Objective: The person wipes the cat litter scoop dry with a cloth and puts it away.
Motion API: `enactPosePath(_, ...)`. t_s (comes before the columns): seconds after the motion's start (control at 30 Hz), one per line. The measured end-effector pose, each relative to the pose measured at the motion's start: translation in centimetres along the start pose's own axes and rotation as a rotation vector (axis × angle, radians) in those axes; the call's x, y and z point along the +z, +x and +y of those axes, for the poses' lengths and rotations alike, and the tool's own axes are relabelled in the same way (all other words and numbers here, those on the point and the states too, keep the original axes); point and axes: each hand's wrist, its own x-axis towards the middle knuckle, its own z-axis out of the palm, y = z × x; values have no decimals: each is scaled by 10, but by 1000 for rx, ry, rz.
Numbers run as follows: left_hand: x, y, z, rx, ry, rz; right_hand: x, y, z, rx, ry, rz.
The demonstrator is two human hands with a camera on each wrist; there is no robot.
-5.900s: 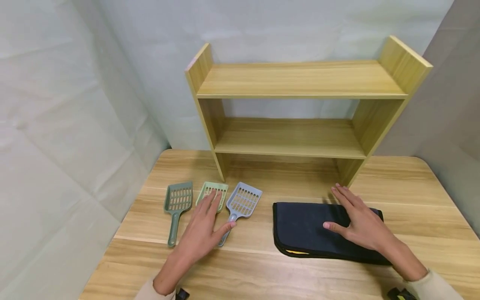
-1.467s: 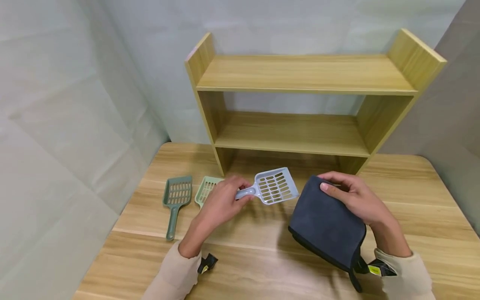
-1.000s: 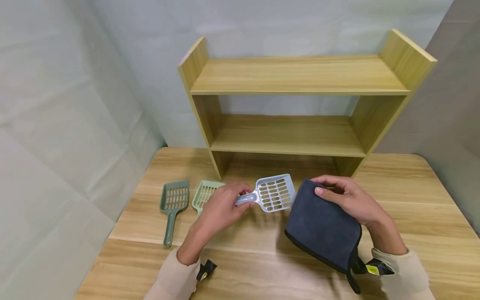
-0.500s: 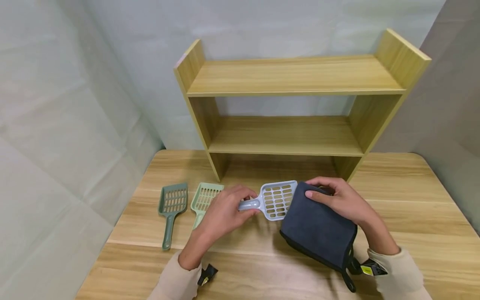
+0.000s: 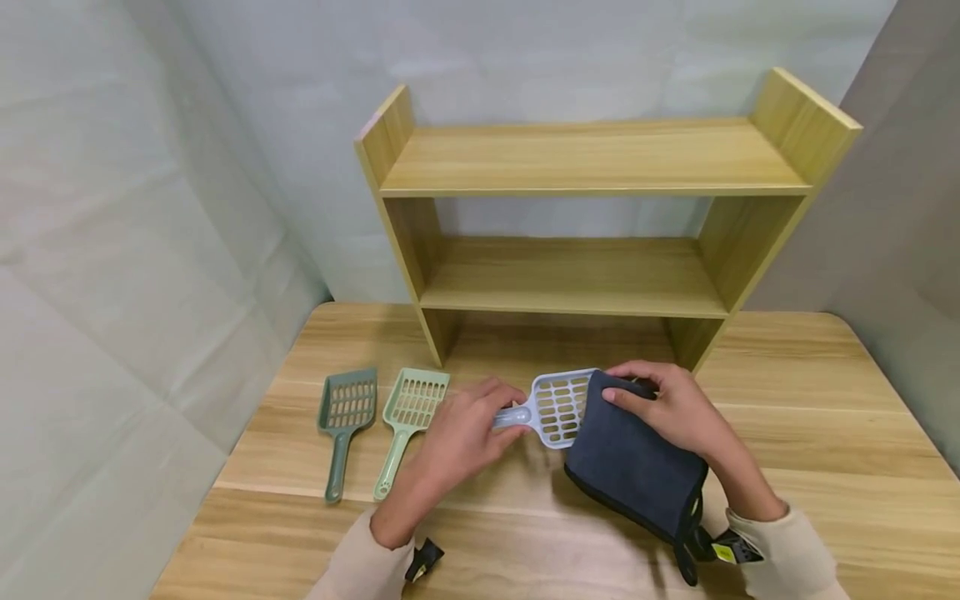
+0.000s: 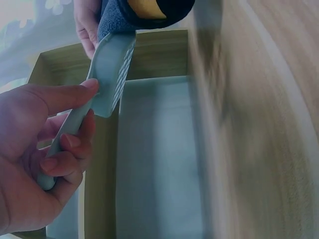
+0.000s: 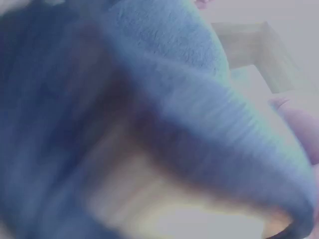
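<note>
My left hand (image 5: 467,429) grips the handle of a pale blue litter scoop (image 5: 534,410), thumb on one side and fingers curled round the other. The slotted head points right, raised off the table. My right hand (image 5: 675,412) pinches a folded dark navy cloth (image 5: 637,462) with black edging and a loop. The cloth covers the front edge of the scoop head. In the left wrist view the scoop (image 6: 108,64) meets the cloth (image 6: 113,22) at its tip. The right wrist view is blurred and mostly filled by the cloth (image 7: 214,114).
A light green litter scoop (image 5: 401,427) and a dark green one (image 5: 341,433) lie on the wooden table (image 5: 480,542), left of my left hand. Behind the hands stands a wooden shelf unit (image 5: 577,304). Pale fabric walls (image 5: 150,292) enclose the table.
Earlier both hands hovered open over the table, with scoop and cloth lying there. Both were picked up; lately the cloth has moved left and the scoop right, so the cloth overlaps the scoop's front edge.
</note>
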Motion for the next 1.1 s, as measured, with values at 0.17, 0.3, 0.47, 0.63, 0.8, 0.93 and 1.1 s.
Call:
enactPosePath(0.17, 3, 0, 5, -17, 20, -13, 8, -1, -7, -53, -40, 30)
enactPosePath(0.3, 8, 0, 10, -22, 34, -35, 18, -2, -11, -59, -22, 25)
enactPosePath(0.47, 15, -2, 14, -17, 30, -45, 30, -3, -16, -58, 5, 18)
enactPosePath(0.63, 18, -3, 16, -33, 25, -45, 37, -3, -17, -98, -34, 34)
enactPosePath(0.8, 17, -3, 14, -50, 8, -60, 35, -3, -17, -138, -73, 2)
enactPosePath(0.93, 13, -2, 12, -56, -12, -61, 31, -3, -17, -135, -121, -3)
enactPosePath(1.1, 9, -2, 10, -70, -31, -43, 25, -3, -16, -136, -173, 52)
